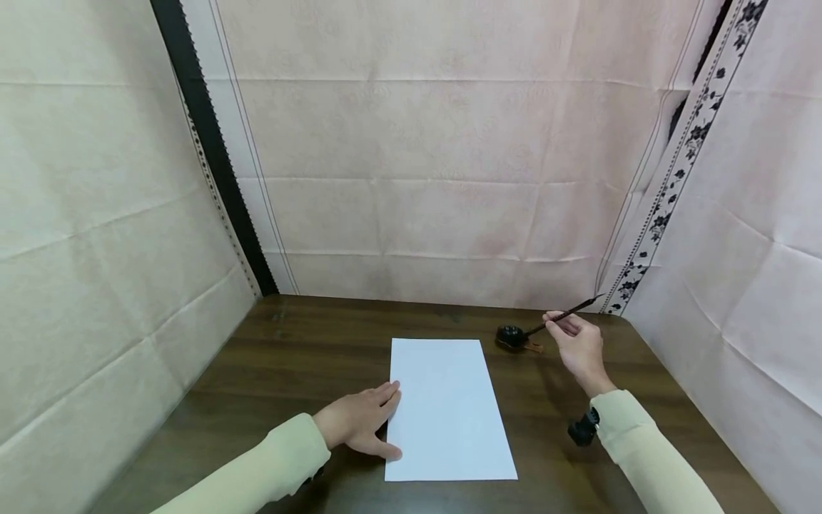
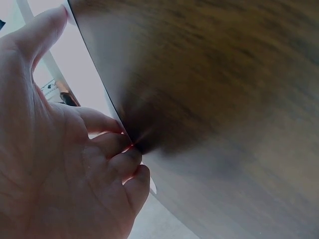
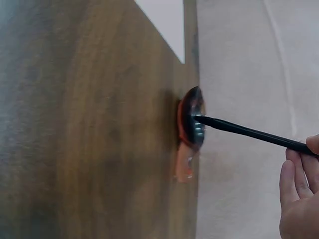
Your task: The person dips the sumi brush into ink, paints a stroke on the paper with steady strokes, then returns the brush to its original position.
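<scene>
A white sheet of paper [image 1: 446, 410] lies on the dark wooden table [image 1: 289, 357]. My left hand [image 1: 359, 425] rests flat on the paper's left edge, fingers straight; the left wrist view shows those fingers [image 2: 119, 159] at the paper's edge. My right hand [image 1: 578, 343] pinches a thin dark brush [image 1: 559, 319] [image 3: 249, 132], whose tip sits in a small black ink dish [image 1: 511, 335] [image 3: 193, 119] beyond the paper's far right corner. The dish stands on an orange base [image 3: 183, 159].
Pale cloth walls [image 1: 437, 178] close in the table at the back and both sides. A patterned strip [image 1: 674, 171] runs down the right corner. A black wrist camera [image 1: 583, 428] sits on my right sleeve.
</scene>
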`<state>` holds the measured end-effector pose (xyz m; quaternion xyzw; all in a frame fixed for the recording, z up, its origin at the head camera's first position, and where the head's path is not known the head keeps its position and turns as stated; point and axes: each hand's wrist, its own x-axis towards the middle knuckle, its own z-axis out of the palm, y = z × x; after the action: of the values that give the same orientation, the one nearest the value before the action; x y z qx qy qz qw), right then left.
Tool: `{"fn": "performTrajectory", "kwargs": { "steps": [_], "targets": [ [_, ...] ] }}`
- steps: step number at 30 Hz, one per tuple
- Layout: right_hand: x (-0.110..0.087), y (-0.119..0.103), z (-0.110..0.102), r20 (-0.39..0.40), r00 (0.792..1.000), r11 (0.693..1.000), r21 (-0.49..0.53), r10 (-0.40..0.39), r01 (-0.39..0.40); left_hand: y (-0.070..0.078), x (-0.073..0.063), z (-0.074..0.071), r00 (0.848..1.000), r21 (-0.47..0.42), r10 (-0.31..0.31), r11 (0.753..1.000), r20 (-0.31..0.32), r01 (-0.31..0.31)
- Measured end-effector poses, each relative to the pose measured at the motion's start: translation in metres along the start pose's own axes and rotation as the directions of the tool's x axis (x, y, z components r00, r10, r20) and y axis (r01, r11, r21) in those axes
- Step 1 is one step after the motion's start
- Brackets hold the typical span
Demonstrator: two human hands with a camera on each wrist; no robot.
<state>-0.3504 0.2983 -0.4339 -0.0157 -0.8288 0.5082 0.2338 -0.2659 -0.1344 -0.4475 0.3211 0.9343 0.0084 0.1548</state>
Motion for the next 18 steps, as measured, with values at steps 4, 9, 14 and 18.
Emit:
{"fn": "performTrajectory", "kwargs": {
  "steps": [4, 9, 14, 18],
  "targets": [
    [0.006, -0.008, -0.001, -0.006, 1.000, 1.000, -0.009, -0.028, 0.028, -0.001, 0.001, 0.000, 1.000, 0.016, -0.008, 1.000, -0.001, 0.008],
    [0.008, -0.014, 0.000, 0.025, 0.999, 0.998, -0.054, -0.039, 0.040, -0.001, 0.001, -0.002, 1.000, 0.024, -0.025, 0.999, 0.004, 0.025],
    [0.003, -0.008, 0.001, 0.063, 0.997, 0.988, -0.149, -0.039, 0.049, 0.000, 0.002, -0.001, 1.000, 0.003, -0.014, 1.000, 0.010, 0.014],
    [0.005, -0.008, 0.002, 0.044, 0.997, 0.987, -0.140, -0.070, 0.075, 0.001, 0.002, -0.002, 1.000, 0.007, -0.012, 1.000, 0.013, 0.012]
  ]
}}
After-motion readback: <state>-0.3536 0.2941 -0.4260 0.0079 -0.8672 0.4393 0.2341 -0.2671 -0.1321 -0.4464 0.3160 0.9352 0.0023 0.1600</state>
